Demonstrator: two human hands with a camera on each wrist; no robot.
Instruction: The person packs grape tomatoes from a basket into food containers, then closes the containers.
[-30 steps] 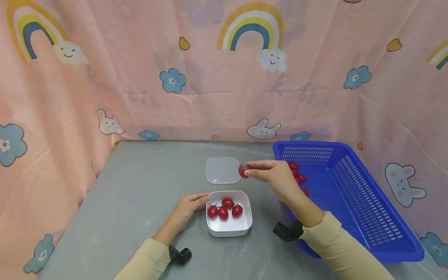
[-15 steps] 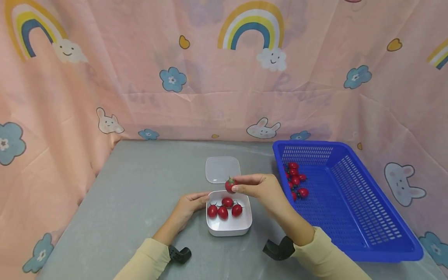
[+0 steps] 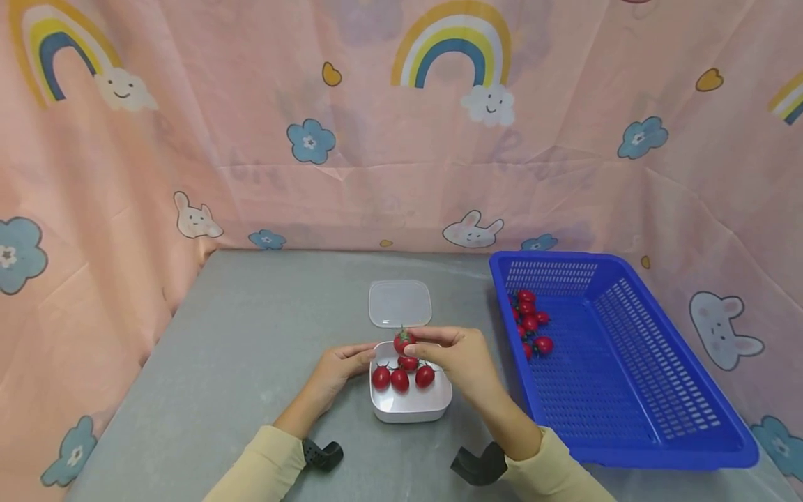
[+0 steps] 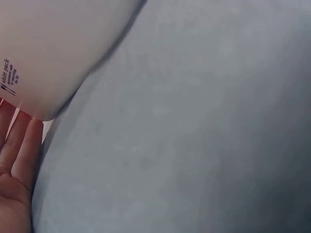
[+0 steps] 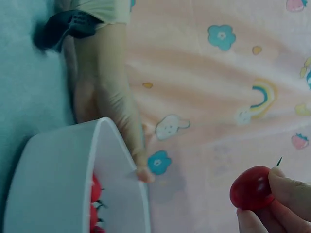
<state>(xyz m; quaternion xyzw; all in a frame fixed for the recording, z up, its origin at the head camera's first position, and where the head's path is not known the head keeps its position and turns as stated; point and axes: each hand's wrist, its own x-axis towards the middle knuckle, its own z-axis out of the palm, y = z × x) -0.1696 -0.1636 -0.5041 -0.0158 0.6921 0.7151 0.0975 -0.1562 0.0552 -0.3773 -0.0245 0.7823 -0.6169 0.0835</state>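
Note:
In the head view, a square white box (image 3: 410, 417) holds several cherry tomatoes (image 3: 399, 380) with green stems. My left hand (image 3: 332, 376) holds the box at its far left corner, thumb at the rim; in the left wrist view its fingers (image 4: 22, 145) lie against the box's outer wall. My right hand (image 3: 467, 359) pinches another cherry tomato (image 3: 403, 341) between thumb and fingertips, over the box's far edge. The right wrist view shows this held tomato (image 5: 251, 188) above and beside the box's rim (image 5: 103, 121).
A clear plastic lid (image 3: 399, 304) lies on the grey table (image 3: 270, 314) just behind the box. To the right stands a blue basket (image 3: 602, 411) with several more cherry tomatoes (image 3: 528, 314) along its left side. A patterned pink cloth (image 3: 376, 188) hangs behind the table.
My right hand has carried the pinched cherry tomato left and toward me, from beside the basket to over the white box. The left hand has stayed in place.

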